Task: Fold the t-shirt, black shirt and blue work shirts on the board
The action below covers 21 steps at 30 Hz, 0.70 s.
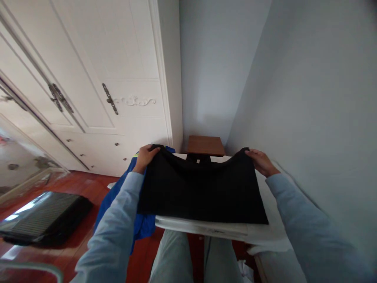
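Observation:
A black garment (pixel 203 192) is stretched out in front of me over a white surface (pixel 188 227). Its upper edge sags in the middle, where a small pale tag shows. My left hand (pixel 145 157) pinches the garment's upper left corner, thumb on top. At the upper right corner, my right hand (pixel 261 162) grips the cloth between thumb and fingers. The lower edge of the garment lies near the front of the white surface. Beside my left forearm, a blue garment (pixel 145 227) with a yellow-green stripe hangs over the left side.
Behind the white surface stands a brown wooden piece (pixel 206 145) against the wall. A white wardrobe (pixel 132 59) with metal handles rises at the left. On the red-brown floor (pixel 79 181) lies a dark, ribbed case (pixel 44 216). A grey wall (pixel 312 98) closes off the right side.

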{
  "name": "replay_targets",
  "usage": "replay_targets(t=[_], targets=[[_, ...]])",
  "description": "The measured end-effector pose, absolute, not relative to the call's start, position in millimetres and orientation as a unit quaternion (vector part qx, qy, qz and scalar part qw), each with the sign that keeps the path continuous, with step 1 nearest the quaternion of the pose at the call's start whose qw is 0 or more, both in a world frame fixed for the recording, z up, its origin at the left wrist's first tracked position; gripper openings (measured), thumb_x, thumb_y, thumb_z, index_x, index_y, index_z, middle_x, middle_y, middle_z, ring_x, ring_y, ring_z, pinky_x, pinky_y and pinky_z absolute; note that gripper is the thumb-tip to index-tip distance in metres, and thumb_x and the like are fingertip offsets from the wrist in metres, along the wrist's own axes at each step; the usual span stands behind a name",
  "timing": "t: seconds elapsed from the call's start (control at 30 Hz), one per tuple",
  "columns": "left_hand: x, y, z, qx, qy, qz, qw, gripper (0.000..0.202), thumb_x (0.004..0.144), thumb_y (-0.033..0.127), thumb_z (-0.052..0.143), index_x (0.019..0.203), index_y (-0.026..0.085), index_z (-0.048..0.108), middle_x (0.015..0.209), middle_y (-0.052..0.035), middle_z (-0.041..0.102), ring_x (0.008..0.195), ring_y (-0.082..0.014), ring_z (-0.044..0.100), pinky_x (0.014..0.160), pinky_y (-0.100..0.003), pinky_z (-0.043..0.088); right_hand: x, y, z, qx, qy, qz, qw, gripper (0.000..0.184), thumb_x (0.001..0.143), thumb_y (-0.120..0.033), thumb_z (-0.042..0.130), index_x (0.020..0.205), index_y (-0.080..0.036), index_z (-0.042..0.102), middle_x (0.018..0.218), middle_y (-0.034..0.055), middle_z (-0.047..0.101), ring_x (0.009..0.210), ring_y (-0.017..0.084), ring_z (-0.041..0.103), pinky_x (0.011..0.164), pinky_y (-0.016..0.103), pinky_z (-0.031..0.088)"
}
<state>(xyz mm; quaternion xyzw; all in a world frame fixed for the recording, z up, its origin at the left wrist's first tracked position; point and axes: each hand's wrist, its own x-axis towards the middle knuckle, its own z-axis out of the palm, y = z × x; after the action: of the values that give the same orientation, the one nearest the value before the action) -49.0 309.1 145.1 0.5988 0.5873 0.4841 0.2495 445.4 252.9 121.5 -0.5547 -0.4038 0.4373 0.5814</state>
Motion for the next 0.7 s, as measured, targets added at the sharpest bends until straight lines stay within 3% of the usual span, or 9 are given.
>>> replay_targets(t=[0.07, 0.17, 0.33, 0.43, 0.53, 0.63, 0.7], targets=[[-37, 347, 124, 0.612, 0.641, 0.406, 0.224, 0.019, 0.069, 0.032, 0.069, 0.06, 0.018, 0.062, 0.055, 0.0007, 0.057, 0.06, -0.0173, 0.054, 0.059, -0.028, 0.037, 445, 283, 90, -0.625, -0.365, 0.437, 0.534, 0.036, 0.05, -0.039, 0.09, 0.061, -0.019, 0.062, 0.057, -0.0006, 0.061, 0.055, 0.014, 0.053, 0.053, 0.028, 0.041], [-28, 375, 97, 0.618, 0.656, 0.374, 0.218, 0.026, 0.066, 0.025, 0.069, 0.048, 0.022, 0.051, 0.046, 0.0025, 0.047, 0.056, -0.0166, 0.049, 0.059, -0.03, 0.031, 447, 300, 51, -0.666, -0.34, 0.429, 0.508, 0.036, 0.05, -0.041, 0.088, 0.06, -0.018, 0.062, 0.053, -0.0008, 0.06, 0.054, 0.015, 0.052, 0.053, 0.029, 0.039], [-44, 380, 88, 0.638, 0.64, 0.358, 0.233, 0.035, 0.071, 0.036, 0.069, 0.049, 0.022, 0.046, 0.047, 0.0046, 0.042, 0.049, -0.0129, 0.041, 0.054, -0.029, 0.025, 463, 293, 30, -0.643, -0.365, 0.423, 0.524, 0.044, 0.048, -0.049, 0.09, 0.07, -0.016, 0.069, 0.064, 0.0005, 0.067, 0.06, 0.015, 0.056, 0.058, 0.028, 0.042], [-56, 385, 94, 0.647, 0.623, 0.369, 0.238, 0.036, 0.076, 0.049, 0.066, 0.057, 0.021, 0.052, 0.051, 0.0043, 0.047, 0.049, -0.0131, 0.043, 0.052, -0.028, 0.026, 474, 292, 30, -0.616, -0.385, 0.411, 0.551, 0.044, 0.055, -0.053, 0.089, 0.076, -0.018, 0.071, 0.068, -0.0004, 0.067, 0.062, 0.015, 0.056, 0.058, 0.028, 0.043], [-52, 392, 100, 0.669, 0.654, 0.31, 0.167, 0.034, 0.083, 0.048, 0.062, 0.068, 0.018, 0.062, 0.062, -0.0016, 0.059, 0.059, -0.0177, 0.054, 0.056, -0.029, 0.033, 479, 301, 28, -0.633, -0.377, 0.387, 0.554, 0.041, 0.057, -0.051, 0.088, 0.074, -0.018, 0.07, 0.068, 0.0012, 0.068, 0.064, 0.017, 0.058, 0.06, 0.029, 0.046], [-34, 391, 103, 0.684, 0.688, 0.227, 0.084, 0.033, 0.088, 0.042, 0.061, 0.099, 0.012, 0.069, 0.091, -0.0141, 0.072, 0.084, -0.0282, 0.067, 0.069, -0.032, 0.044, 478, 314, 22, -0.703, -0.383, 0.328, 0.501, 0.034, 0.062, -0.047, 0.082, 0.074, -0.018, 0.069, 0.068, 0.0041, 0.068, 0.067, 0.02, 0.062, 0.066, 0.034, 0.05], [-20, 384, 106, 0.696, 0.688, 0.202, 0.028, 0.043, 0.092, 0.04, 0.059, 0.121, 0.009, 0.062, 0.113, -0.0213, 0.07, 0.103, -0.0337, 0.066, 0.08, -0.037, 0.049, 476, 321, 20, -0.74, -0.425, 0.247, 0.459, 0.03, 0.068, -0.043, 0.076, 0.082, -0.017, 0.069, 0.078, 0.0077, 0.072, 0.075, 0.023, 0.066, 0.075, 0.038, 0.053]])
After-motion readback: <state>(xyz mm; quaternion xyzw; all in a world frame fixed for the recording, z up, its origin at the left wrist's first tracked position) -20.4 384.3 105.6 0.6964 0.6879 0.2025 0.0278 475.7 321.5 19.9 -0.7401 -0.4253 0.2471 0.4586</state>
